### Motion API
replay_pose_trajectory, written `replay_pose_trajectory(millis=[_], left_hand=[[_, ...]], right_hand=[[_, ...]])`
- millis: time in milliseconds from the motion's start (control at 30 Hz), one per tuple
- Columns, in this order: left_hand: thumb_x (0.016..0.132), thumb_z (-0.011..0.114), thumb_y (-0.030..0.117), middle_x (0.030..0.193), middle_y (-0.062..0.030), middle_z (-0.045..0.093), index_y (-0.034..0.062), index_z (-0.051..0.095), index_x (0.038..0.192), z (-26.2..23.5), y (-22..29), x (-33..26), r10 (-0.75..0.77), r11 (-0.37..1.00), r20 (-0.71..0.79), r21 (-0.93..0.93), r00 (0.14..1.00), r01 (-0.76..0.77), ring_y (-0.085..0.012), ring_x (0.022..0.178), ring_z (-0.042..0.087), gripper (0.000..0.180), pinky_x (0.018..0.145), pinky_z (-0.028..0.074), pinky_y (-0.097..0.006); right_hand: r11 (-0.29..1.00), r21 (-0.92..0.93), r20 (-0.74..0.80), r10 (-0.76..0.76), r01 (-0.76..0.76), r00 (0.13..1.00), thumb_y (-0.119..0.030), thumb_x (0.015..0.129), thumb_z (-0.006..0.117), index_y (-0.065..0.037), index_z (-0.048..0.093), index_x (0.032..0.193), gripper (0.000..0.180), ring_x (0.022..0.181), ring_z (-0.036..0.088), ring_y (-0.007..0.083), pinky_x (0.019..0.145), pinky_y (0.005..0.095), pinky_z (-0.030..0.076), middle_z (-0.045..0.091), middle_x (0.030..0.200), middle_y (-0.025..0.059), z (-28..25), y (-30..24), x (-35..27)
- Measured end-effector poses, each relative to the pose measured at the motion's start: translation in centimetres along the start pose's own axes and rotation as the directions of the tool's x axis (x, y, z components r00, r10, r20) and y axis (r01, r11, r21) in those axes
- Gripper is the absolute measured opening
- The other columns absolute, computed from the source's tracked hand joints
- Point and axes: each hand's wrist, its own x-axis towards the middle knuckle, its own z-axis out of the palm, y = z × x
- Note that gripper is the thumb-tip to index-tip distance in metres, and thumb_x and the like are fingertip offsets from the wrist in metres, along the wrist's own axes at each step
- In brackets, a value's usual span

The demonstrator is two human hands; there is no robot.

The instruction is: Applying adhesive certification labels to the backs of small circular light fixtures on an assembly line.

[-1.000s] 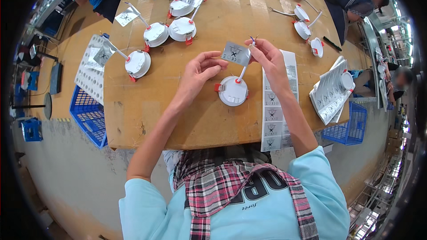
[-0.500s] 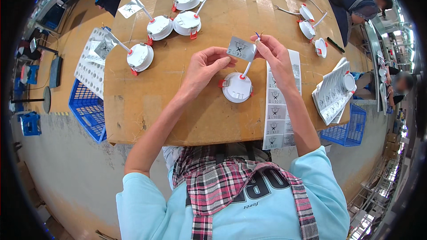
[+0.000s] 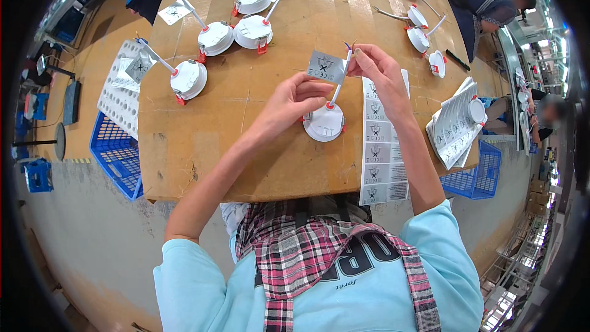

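Note:
A round white downlight (image 3: 324, 124) with red spring clips lies on the table in front of me. Its white cable (image 3: 337, 89) rises upward, with bare coloured wire ends at the top. Near that top, a silver printed label (image 3: 326, 67) is attached and sticks out to the left like a flag. My right hand (image 3: 380, 77) has its thumb and fingers closed on the upper cable, from the right side. My left hand (image 3: 301, 97) is off the label, with fingers loosely curled and thumb apart, just left of the lower cable and above the downlight's edge.
A label sheet (image 3: 384, 166) lies under my right forearm. Farther right is a label stack (image 3: 452, 132) with a downlight on it. Several labelled downlights (image 3: 215, 38) stand at the left and back. Blue crates (image 3: 115, 157) flank the table; other people are beyond it.
My left hand has let go of the label and moved down toward the downlight. My right hand stays by the cable top. The whole view has shifted slightly.

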Motion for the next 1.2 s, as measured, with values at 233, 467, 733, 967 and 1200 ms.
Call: replay_pose_trajectory(millis=[233,467,733,967,1200], left_hand=[[0.086,0.067,0.009,0.106,-0.0092,0.066,-0.0009,0.056,0.117,0.9,-1.0,-0.7,-0.022,0.999,-0.02,0.03,1.0,0.022,-0.0137,0.098,0.063,0.035,0.083,0.05,-0.028],[0.086,0.069,0.021,0.096,-0.0035,0.069,0.0023,0.066,0.103,1.6,-1.4,-1.2,0.067,0.987,0.126,0.134,0.99,-0.084,-0.0099,0.086,0.063,0.025,0.073,0.051,-0.027],[0.08,0.069,0.017,0.079,-0.0078,0.066,0.0027,0.067,0.086,1.4,1.3,-3.4,0.519,0.617,-0.058,0.715,0.853,-0.327,-0.0207,0.075,0.062,0.015,0.073,0.048,-0.035],[0.077,0.07,0.011,0.079,-0.0051,0.063,0.0074,0.067,0.081,1.8,2.1,-5.0,0.716,0.158,0.013,0.971,0.698,-0.18,-0.0209,0.081,0.058,0.006,0.089,0.039,-0.035],[0.076,0.071,0.011,0.081,0.0,0.062,0.0122,0.068,0.083,1.5,1.9,-5.2,0.71,-0.03,0.075,0.997,0.701,-0.076,-0.0166,0.084,0.058,0.008,0.095,0.033,-0.041]], right_hand=[[0.997,-0.035,0.029,-0.065,0.066,0.997,-0.018,0.091,0.061,0.002,0.062,0.097,0.02,0.085,0.06,0.0094,0.081,0.0246,0.047,0.064,0.088,0.0033,0.7,-1.7,-1.0],[0.987,0.079,0.1,-0.148,0.141,0.984,-0.014,0.088,0.065,-0.002,0.063,0.095,0.014,0.085,0.058,0.007,0.08,0.022,0.045,0.064,0.089,0.001,1.0,-2.6,-2.4],[0.997,-0.045,-0.132,-0.071,0.066,0.989,-0.015,0.092,0.058,-0.001,0.063,0.108,0.021,0.085,0.058,0.0068,0.08,0.0213,0.046,0.064,0.09,0.0014,0.6,-3.6,-4.8],[0.982,-0.186,-0.05,-0.021,0.011,0.999,-0.015,0.093,0.057,0.002,0.064,0.105,0.023,0.088,0.06,0.0101,0.081,0.0238,0.047,0.066,0.094,0.0051,0.9,-4.8,-8.1],[0.987,-0.156,0.026,0.046,-0.041,0.999,-0.014,0.092,0.057,0.004,0.066,0.102,0.023,0.089,0.062,0.0122,0.082,0.0262,0.049,0.067,0.095,0.0079,1.7,-5.7,-9.3]])
